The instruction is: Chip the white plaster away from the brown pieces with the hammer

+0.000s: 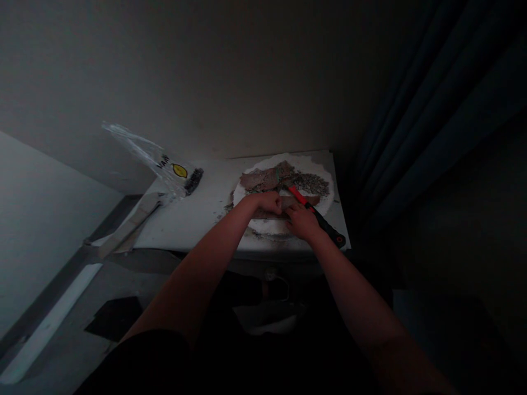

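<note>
My left hand (270,202) is closed in a fist over a flat brown piece (265,213); what its fingers hold, if anything, is hidden. Close to its right, my right hand (302,221) rests with fingers stretched out on the same area. Both are above a white, rough-edged round sheet (326,207). A red tool with a black handle (329,230), hammer-like, lies slantwise beside my right hand. Behind the hands is a larger brown textured slab (261,179). Grey gravel-like crumbs (313,184) are heaped to its right. The dim light blurs small details.
The white table (197,216) stands against a wall. On its left is a clear plastic bag (164,170) with a yellow print and dark contents. Cardboard (135,225) leans at the left edge. A dark curtain (436,109) hangs right. A white strip (53,323) lies on the floor.
</note>
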A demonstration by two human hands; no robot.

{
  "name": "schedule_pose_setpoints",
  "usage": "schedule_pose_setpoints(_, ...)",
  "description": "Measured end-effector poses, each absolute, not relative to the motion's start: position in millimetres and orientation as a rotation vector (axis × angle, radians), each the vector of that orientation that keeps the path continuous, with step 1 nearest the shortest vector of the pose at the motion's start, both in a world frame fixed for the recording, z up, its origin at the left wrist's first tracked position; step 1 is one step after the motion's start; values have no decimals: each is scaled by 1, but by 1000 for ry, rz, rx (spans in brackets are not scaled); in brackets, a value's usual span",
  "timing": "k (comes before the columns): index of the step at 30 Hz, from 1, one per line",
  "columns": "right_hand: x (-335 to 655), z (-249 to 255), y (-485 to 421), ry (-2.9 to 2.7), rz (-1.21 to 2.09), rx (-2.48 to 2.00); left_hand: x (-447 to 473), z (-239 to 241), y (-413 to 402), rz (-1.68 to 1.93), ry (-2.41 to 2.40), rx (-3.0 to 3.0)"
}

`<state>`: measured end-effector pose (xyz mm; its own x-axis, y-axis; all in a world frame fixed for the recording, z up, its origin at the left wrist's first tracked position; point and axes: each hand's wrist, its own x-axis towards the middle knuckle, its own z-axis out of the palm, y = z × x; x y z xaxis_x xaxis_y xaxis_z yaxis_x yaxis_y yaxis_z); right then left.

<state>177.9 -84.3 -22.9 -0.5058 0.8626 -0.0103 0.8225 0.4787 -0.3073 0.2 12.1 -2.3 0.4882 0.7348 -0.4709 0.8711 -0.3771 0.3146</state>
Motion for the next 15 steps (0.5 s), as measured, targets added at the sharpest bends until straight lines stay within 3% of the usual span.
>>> schedule_pose_setpoints(15, 178, -21, -86, -2574, 401, -1467, -2, -4, 14, -366, 1311, 2173)
